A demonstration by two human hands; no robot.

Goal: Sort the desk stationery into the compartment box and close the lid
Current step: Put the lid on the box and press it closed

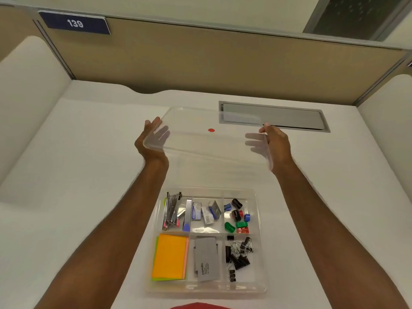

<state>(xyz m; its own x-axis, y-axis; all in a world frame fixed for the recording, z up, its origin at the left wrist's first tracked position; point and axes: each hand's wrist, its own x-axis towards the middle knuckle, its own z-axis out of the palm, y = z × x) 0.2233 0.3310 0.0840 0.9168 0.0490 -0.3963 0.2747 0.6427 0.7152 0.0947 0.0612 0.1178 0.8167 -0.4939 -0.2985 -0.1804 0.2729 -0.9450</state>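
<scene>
Clear plastic lid [207,139] held in the air over the far part of the tabletop [89,170], well above and beyond the box [259,241]. Left hand [151,141] clasping the lid's left edge, fingers showing through the plastic underneath; right hand [275,139] clasping the right edge the same way. Small red dot [211,130] near the lid's middle.

Sorting apparently done: no loose stationery visible on the tabletop, all six compartments filled. Far row, left to right: staplers [172,211], staple packs [206,212], coloured sharpeners [237,217]. Near row, left to right: sticky notes [170,256] in orange, with pink and green peeking out; grey cards [206,258]; black binder clips [238,255]. Left to do, by the look of it: bring the lid nearer, line it up over the box rim, press it down.

Readable writing: "139" in white on the dark blue plate [74,23] on the far left partition; on the top grey card what looks like "camlin", smaller print too fine to read.
</scene>
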